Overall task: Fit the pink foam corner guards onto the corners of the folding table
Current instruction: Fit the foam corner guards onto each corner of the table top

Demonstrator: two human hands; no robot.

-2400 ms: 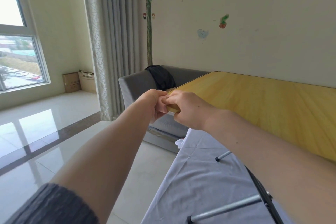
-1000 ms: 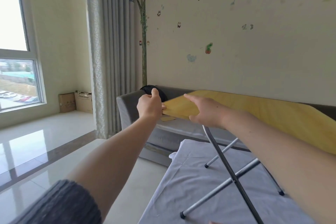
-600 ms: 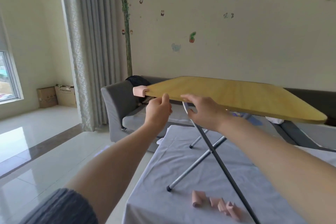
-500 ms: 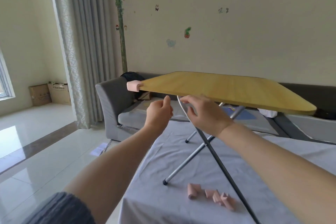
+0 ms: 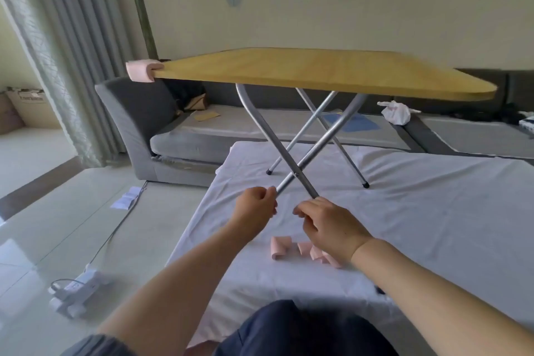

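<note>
While the folding table [image 5: 312,72] is standing on the bed [image 5: 433,211], both hands are dropping from its edge. The left hand [image 5: 254,208] and right hand [image 5: 329,225] are hanging loosely curled, holding nothing. Loose guards [image 5: 300,250] are now lying at six o'clock.

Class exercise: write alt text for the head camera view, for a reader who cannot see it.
A folding table stands on a white sheet, one pink foam corner guard fitted on its left corner. Both hands, left and right, hang loosely curled above the spare guards lying on the sheet.
</note>
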